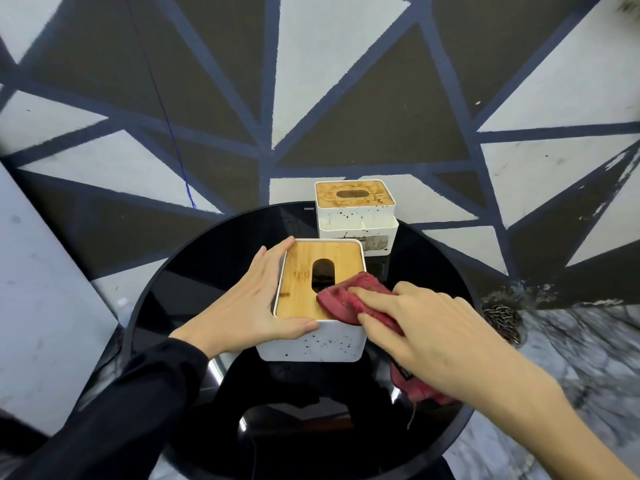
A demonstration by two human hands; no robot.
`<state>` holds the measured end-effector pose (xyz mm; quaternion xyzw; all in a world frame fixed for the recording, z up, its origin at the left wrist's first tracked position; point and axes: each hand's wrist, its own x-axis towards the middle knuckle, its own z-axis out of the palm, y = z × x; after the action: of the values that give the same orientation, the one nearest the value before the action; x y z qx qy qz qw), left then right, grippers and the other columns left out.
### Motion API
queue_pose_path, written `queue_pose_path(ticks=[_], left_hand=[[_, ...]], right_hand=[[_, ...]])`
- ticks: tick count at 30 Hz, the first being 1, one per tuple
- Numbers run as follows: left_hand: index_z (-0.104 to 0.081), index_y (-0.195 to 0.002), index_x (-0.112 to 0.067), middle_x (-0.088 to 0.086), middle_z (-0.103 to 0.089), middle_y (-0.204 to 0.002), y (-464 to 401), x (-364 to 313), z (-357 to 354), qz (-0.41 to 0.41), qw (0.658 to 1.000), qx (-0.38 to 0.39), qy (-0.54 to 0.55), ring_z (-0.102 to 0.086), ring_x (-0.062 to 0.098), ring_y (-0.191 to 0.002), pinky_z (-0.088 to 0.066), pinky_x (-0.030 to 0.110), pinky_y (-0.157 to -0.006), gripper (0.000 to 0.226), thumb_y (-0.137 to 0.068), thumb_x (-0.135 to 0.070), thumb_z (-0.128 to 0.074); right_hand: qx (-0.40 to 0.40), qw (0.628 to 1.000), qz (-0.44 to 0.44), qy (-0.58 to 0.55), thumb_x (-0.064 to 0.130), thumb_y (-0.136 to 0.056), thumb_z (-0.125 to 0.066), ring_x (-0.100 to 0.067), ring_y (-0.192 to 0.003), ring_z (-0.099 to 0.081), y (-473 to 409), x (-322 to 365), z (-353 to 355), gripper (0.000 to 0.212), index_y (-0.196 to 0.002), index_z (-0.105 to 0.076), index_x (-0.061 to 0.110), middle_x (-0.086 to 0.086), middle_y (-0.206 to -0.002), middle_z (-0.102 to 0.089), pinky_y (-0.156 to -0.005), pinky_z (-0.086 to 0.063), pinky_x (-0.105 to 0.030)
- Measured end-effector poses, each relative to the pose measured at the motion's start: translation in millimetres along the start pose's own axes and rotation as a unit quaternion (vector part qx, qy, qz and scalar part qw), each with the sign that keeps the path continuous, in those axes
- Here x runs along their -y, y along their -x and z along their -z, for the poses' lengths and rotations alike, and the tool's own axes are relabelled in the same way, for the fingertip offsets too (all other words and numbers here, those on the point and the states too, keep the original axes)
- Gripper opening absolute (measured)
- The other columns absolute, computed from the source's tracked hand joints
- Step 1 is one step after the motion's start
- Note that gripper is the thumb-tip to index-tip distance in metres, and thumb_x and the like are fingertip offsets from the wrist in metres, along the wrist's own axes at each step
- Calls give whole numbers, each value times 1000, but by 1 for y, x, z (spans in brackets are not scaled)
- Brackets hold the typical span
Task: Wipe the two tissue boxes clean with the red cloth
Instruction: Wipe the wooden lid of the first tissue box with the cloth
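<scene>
A white tissue box with a bamboo lid point(308, 271) stands near the middle of the round black table point(166, 296); dark specks dot its front wall. My left hand point(249, 303) grips its left side, thumb along the front rim. My right hand point(426, 327) presses the red cloth point(346, 296) flat onto the lid's right front part, fingers straight; the cloth's tail hangs under my palm. A second white tissue box point(356, 216), its wooden lid stained and its walls speckled, stands behind at the table's far edge.
The glossy black tabletop reflects my dark sleeves. Beyond it lies a floor painted with grey, brown and blue triangles. A rusty chain point(502, 320) lies on the floor to the right, and a pale slab point(45, 289) lies at the left.
</scene>
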<state>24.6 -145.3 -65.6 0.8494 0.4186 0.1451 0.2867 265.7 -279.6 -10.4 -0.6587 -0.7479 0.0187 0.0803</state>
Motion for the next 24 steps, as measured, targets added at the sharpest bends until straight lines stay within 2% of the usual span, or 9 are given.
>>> queue_pose_path(ticks=[3,5,7,9,12,14,18,20,24], left_hand=[[13,-160,-56,-40,6,-160,0,2,-2,-8,1000,4,25,25,-3,-153,-13,44,-130,131,-65,-86,-71],[13,-160,-57,-39,5,-160,1,1,-2,-7,999,3,34,23,-5,-152,-14,42,-129,130,-65,-83,-73],[12,-160,-56,-39,5,-161,1,1,-2,-8,999,0,33,21,-5,-153,-14,40,-129,130,-66,-82,-73],[11,-161,-55,-37,5,-162,2,1,-3,-9,999,-3,34,20,-3,-155,-15,41,-130,130,-66,-82,-73],[11,-161,-54,-33,3,-167,1,2,-3,-9,999,-4,42,15,3,-160,-16,45,-131,130,-66,-82,-74],[11,-161,-55,-31,4,-169,1,2,-3,-5,999,-6,43,17,1,-159,-16,44,-131,129,-66,-81,-74],[8,-162,-53,-32,3,-168,2,2,-5,-5,999,-22,32,18,1,-158,-16,43,-130,128,-67,-82,-73],[6,-162,-51,-38,1,-163,2,2,-6,-5,999,-38,16,19,2,-158,-16,42,-129,127,-66,-84,-71],[4,-163,-48,-40,1,-159,2,1,-6,3,999,-44,10,18,2,-156,-15,43,-129,129,-65,-86,-70]], right_hand=[[6,1000,1,-1,59,-106,-28,-15,-79,-53,-8,-4,2,42,-146,-43,54,12,-85,-45,-62,-34,-33],[14,1000,-1,-6,59,-106,-31,-18,-83,-54,-19,-10,3,43,-147,-44,54,13,-86,-47,-64,-35,-35],[12,1000,-5,-3,57,-106,-34,-23,-92,-61,-35,-15,3,43,-148,-45,54,13,-97,-59,-67,-36,-37],[7,1000,-15,11,56,-106,-35,-28,-101,-65,-56,-18,2,44,-148,-47,52,4,-116,-67,-71,-37,-37],[7,999,-25,26,51,-107,-37,-28,-91,-58,-87,-15,3,38,-135,-60,41,-1,-117,-69,-73,-37,-38],[8,999,-28,17,49,-107,-38,-27,-89,-54,-99,-13,4,35,-128,-64,37,-1,-115,-70,-74,-38,-38],[10,999,-30,17,49,-108,-35,-32,-106,-61,-94,-15,2,42,-144,-55,41,-4,-126,-67,-77,-38,-39],[15,999,-28,27,47,-108,-35,-31,-100,-58,-88,-13,4,42,-145,-55,39,-4,-126,-66,-77,-38,-39],[25,999,-16,46,44,-107,-38,-25,-82,-48,-69,-4,11,37,-132,-64,33,-1,-107,-65,-72,-37,-36]])
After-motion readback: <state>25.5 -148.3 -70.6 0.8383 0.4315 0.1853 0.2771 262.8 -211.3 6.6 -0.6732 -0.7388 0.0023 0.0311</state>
